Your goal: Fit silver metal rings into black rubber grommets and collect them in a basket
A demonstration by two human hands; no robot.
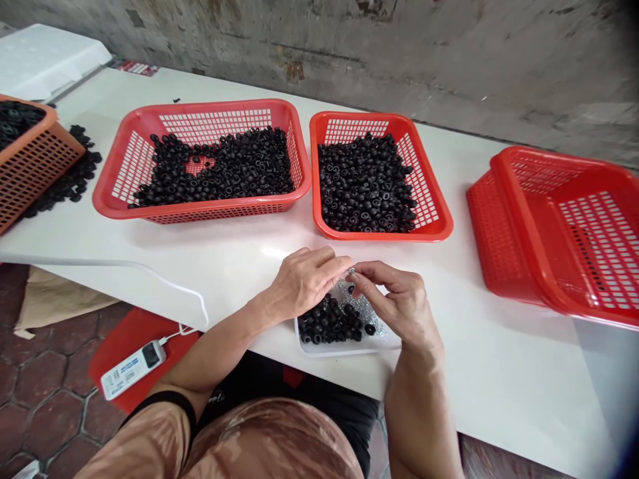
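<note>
My left hand (307, 281) and my right hand (394, 296) meet fingertip to fingertip over the white tray (324, 350). Between the right thumb and forefinger is a tiny shiny piece (351, 271), too small to name. The left fingers are closed and touch the same spot; what they pinch is hidden. Round black parts (329, 322) with holes fill the left side of the tray. A heap of small clear or silvery pieces (363, 306) lies on its right side, partly covered by my right hand.
Behind the hands stand a wide red basket (229, 207) and a smaller red basket (384, 235), both holding black parts. Stacked red baskets (519, 233) are at right, an orange basket (44, 166) at left. A white cable (150, 269) runs to a power bank (132, 369).
</note>
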